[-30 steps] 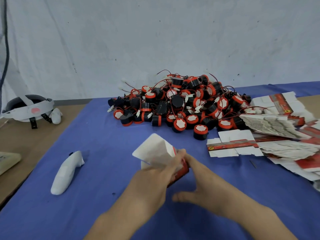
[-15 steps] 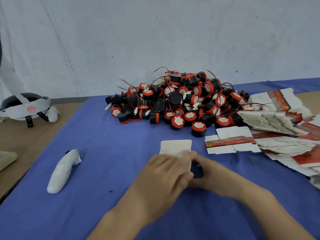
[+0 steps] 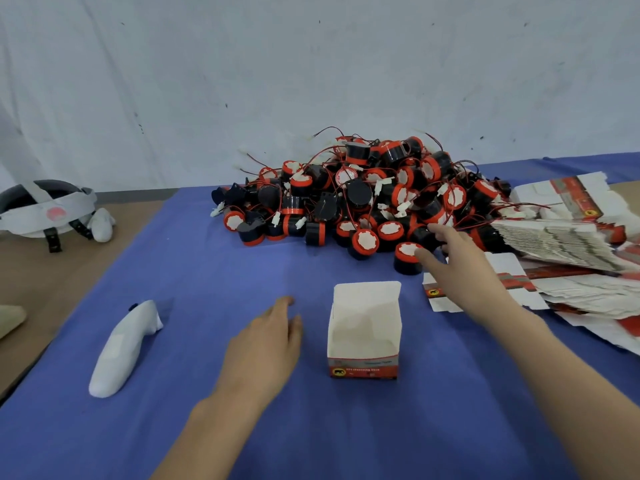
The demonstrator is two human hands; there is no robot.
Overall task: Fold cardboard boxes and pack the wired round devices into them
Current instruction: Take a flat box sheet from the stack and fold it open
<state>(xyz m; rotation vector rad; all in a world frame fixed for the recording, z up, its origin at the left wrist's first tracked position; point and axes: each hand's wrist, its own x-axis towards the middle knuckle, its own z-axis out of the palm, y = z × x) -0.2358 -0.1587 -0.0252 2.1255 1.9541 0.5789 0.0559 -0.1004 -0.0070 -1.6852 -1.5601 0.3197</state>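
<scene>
A folded white cardboard box [image 3: 364, 336] with a red band at its base stands upright on the blue cloth, its top flap open. My left hand [image 3: 266, 344] hovers open just left of the box, not touching it. My right hand [image 3: 460, 268] stretches forward with straight fingers to the near edge of the heap of black and red round wired devices [image 3: 363, 195]. Its fingertips are at one device with a white face [image 3: 407, 256], and nothing is gripped.
Flat unfolded box blanks [image 3: 568, 251] lie stacked and scattered at the right. A white handheld controller [image 3: 121, 348] lies on the blue cloth [image 3: 207, 289] at the left. A headset [image 3: 48, 209] sits on the brown table at far left. A white wall stands behind.
Both hands have let go of the box, which now stands upright and open. My right hand has reached forward to the heap; my left hand has drawn back to the left.
</scene>
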